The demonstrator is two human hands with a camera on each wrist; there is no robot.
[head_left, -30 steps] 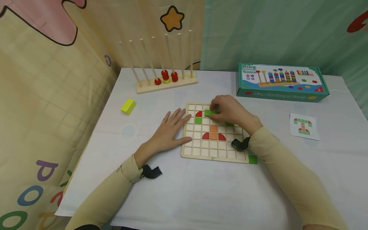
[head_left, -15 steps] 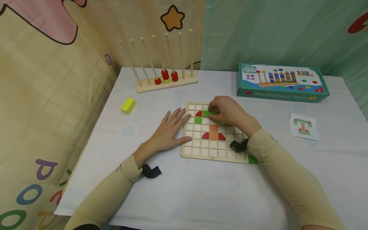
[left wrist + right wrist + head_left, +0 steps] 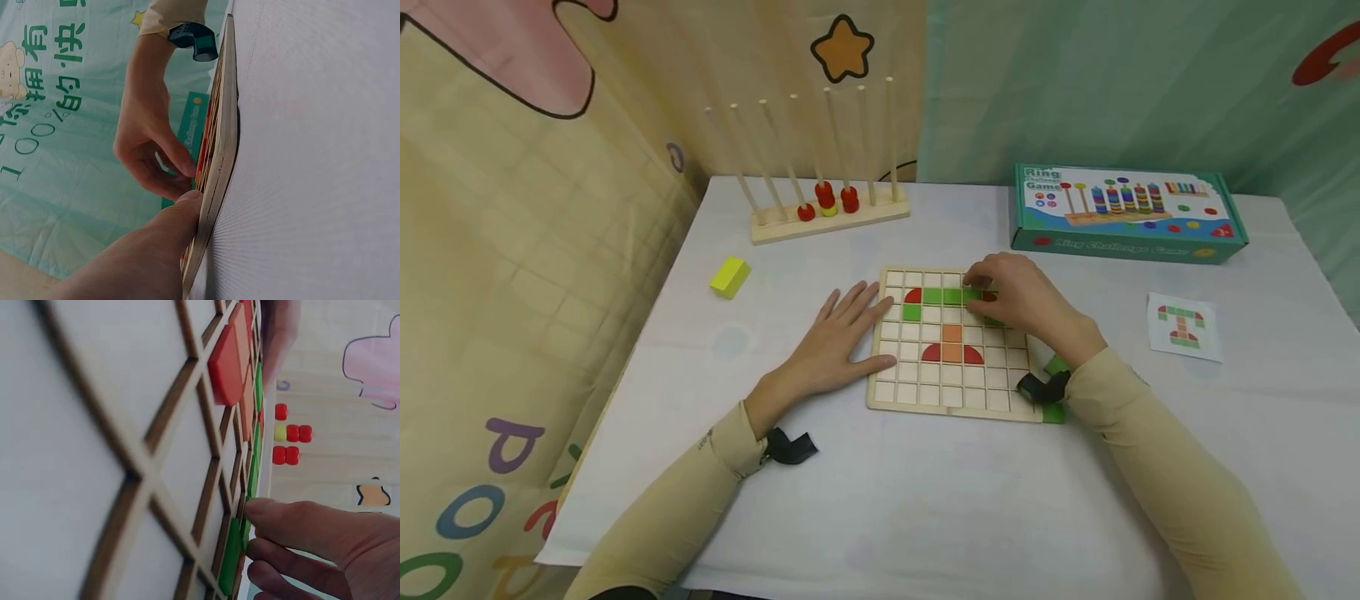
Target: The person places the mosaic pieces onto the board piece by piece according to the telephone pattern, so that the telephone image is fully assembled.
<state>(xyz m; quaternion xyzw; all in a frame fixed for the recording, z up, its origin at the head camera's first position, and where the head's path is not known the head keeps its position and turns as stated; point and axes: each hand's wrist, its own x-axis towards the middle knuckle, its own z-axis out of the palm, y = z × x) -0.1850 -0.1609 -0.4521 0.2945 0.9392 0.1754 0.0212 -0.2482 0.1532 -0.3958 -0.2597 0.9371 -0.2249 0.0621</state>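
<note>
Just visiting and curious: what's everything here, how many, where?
grid board: one, wooden, mid-table
green tiles: at least seven, green, on and beside board
rounded tiles: at least four, red, on board
orange tiles: two, orange, on board
block: one, yellow, left
peg rack: one, wooden, back left
rings: five red, one yellow, on rack
box: one, green, back right
card: one, white, right
tablecloth: one, white, beneath
curtains: count unclear, beige and green, behind
wrist devices: two, black, at cuffs
sleeves: two, beige, both arms
left hand: one, on board's left edge
right hand: one, pinching green tile
</note>
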